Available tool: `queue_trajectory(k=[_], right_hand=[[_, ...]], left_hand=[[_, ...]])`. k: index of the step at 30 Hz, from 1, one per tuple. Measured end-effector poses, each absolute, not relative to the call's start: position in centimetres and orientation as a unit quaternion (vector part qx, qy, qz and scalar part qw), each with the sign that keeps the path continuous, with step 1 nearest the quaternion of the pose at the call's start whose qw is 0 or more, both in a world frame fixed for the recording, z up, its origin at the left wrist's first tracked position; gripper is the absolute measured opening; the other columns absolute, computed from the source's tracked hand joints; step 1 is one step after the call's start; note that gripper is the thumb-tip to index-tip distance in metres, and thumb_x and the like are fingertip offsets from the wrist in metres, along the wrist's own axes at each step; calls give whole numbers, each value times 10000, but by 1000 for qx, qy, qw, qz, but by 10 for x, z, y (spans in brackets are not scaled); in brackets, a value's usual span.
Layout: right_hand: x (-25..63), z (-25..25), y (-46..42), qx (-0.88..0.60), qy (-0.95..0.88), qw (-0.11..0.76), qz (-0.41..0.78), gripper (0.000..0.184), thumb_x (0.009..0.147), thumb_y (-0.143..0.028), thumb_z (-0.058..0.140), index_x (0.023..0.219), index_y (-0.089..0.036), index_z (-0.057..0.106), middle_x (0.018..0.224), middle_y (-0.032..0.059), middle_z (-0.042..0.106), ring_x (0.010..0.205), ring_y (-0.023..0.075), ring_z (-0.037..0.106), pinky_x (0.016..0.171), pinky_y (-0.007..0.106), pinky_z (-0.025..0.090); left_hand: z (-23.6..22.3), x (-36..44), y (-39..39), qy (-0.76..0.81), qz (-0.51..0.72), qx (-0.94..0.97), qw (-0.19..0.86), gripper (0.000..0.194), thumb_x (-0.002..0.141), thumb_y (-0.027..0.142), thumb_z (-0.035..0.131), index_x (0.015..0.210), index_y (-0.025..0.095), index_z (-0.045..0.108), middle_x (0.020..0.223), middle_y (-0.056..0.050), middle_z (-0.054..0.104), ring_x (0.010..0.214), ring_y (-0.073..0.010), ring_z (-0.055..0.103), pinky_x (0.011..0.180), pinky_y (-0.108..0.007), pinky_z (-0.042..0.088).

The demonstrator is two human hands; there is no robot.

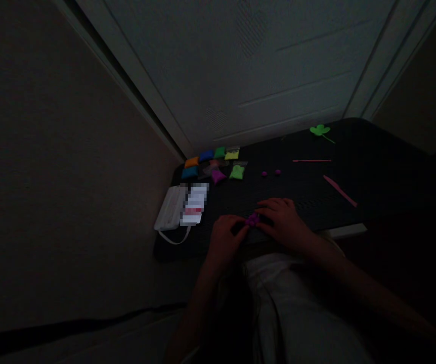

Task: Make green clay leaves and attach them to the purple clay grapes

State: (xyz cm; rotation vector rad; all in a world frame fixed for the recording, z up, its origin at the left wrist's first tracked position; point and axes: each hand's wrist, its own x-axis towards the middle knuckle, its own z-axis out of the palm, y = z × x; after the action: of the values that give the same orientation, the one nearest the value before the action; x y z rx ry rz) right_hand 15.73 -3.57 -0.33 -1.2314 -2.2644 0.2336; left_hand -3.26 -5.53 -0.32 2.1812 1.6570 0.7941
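Observation:
Near the front edge of the dark table, a small lumpy piece of purple clay (pixel 253 220) sits between my two hands. My left hand (pixel 225 236) pinches its left side between thumb and index finger. From the right, the fingertips of my right hand (pixel 283 220) close on the same clay. It looks like several little balls pressed together, though the dim light hides fine detail. Beyond my hands rest two loose purple clay balls, a left one (pixel 264 174) and a right one (pixel 277 172).
Clay packets in several colours, including a purple one (pixel 218 176) and a light green one (pixel 237 172), lie at the back left. A lit phone (pixel 195 205) and a white case (pixel 170 208) are nearer. Rightward are a pink stick (pixel 312 161), a pink knife (pixel 340 191) and a green clover shape (pixel 319 131).

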Motion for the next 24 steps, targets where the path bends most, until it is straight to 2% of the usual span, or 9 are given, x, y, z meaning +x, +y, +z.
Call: queue_trajectory(k=[20,24], right_hand=[[158,-3,-35,-450,-844,275,100,267,811,-332,539,1051,-224,579,1153,59,576,1069,233,470,902,422,268],[158,-4,-35,-452,-844,271,103,272,808,-335,544,1055,-228,577,1154,53,574,1066,231,474,910,422,263]], left_hand=[[-7,-28,-55,586,286,740,163,120,776,273,564,858,227,639,869,-19,647,866,-173,581,798,-346,461],[-7,-29,-56,589,281,740,162,255,736,262,610,989,231,598,950,-24,635,905,-179,571,812,-345,456]])
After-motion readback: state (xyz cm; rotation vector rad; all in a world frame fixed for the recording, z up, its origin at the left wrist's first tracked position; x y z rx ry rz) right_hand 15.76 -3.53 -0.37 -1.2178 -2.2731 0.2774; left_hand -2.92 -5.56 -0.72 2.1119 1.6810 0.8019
